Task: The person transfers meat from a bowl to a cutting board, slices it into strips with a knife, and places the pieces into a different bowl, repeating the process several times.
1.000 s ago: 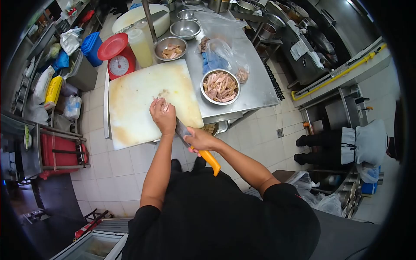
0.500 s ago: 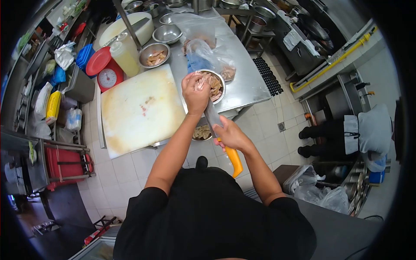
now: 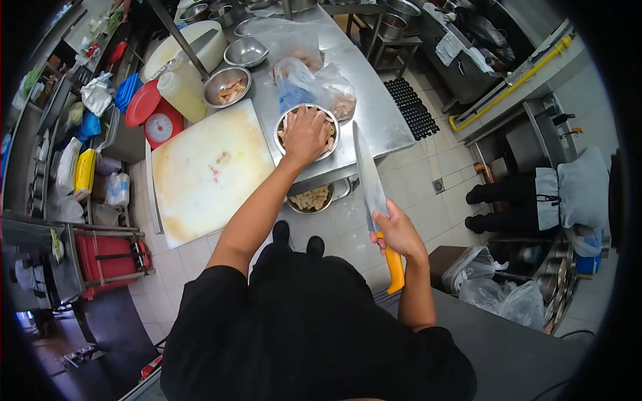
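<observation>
My left hand [image 3: 305, 134] lies palm down with fingers spread over pieces of raw meat [image 3: 329, 137] in a metal bowl [image 3: 279, 142] at the steel table's front edge. In my right hand [image 3: 399, 231] is a kitchen knife [image 3: 368, 175] with a yellow handle, its broad blade pointing away from me, to the right of the bowl. The white cutting board [image 3: 207, 174], to the left of the bowl, carries a few small meat scraps. Clear plastic bags [image 3: 299, 79] stand just behind the bowl, one holding something blue.
A second bowl with meat strips [image 3: 233, 88], an oil bottle [image 3: 179, 97] and a red scale [image 3: 162, 123] stand beyond the board. Below the table edge sits a bowl of pale pieces [image 3: 311, 198]. A person [image 3: 568, 190] stands at the right.
The knife has moved away from the bowl to the right. My left hand, earlier curled around meat beside the blade, now rests spread on the bowl's contents.
</observation>
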